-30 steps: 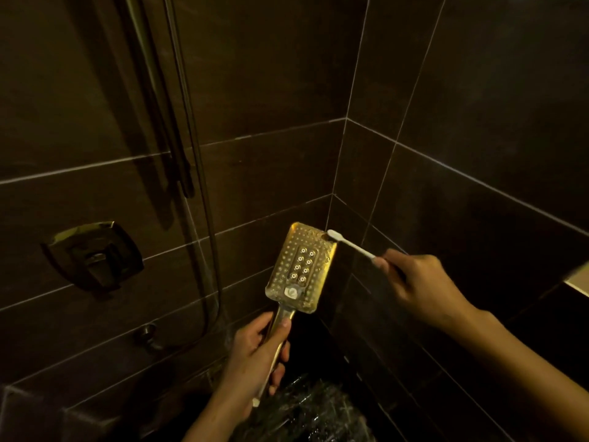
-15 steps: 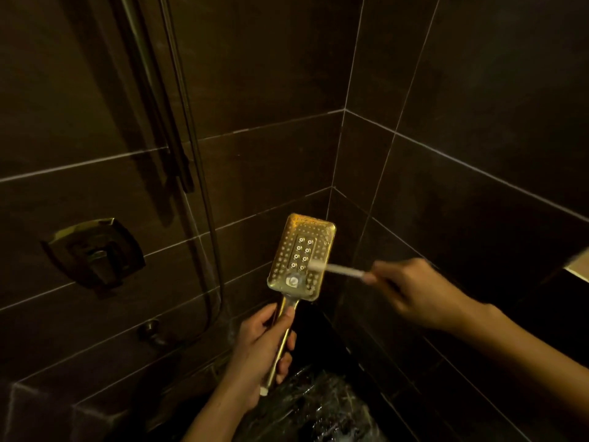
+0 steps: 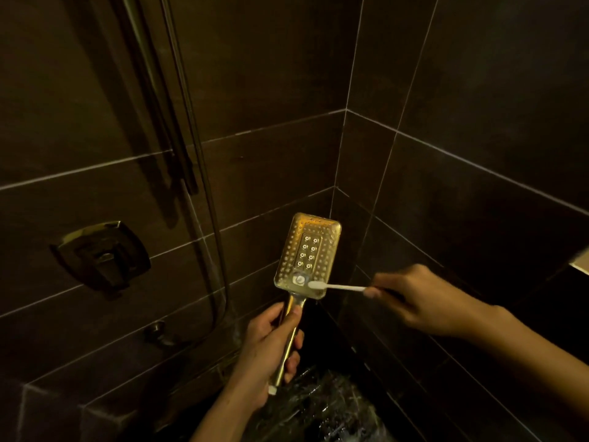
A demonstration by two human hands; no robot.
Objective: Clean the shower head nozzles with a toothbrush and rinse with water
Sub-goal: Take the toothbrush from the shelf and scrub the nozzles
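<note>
A rectangular metal shower head (image 3: 307, 253) stands upright in front of the tiled corner, its nozzle face turned toward me. My left hand (image 3: 271, 349) is wrapped around its handle from below. My right hand (image 3: 424, 298) comes in from the right and pinches the handle of a white toothbrush (image 3: 336, 286). The brush lies nearly level, and its bristle end rests on the bottom edge of the nozzle face, beside a small round button.
Dark brown tiled walls meet in a corner behind the shower head. A mixer valve (image 3: 102, 256) is on the left wall, with a vertical rail and hose (image 3: 191, 173) beside it. Below lies a crumpled shiny black plastic sheet (image 3: 322, 406). A pale ledge (image 3: 580, 261) shows at the right edge.
The toothbrush head has travelled from the top right corner of the nozzle face down to its bottom edge. My right hand dropped with it. The shower head stayed roughly in place.
</note>
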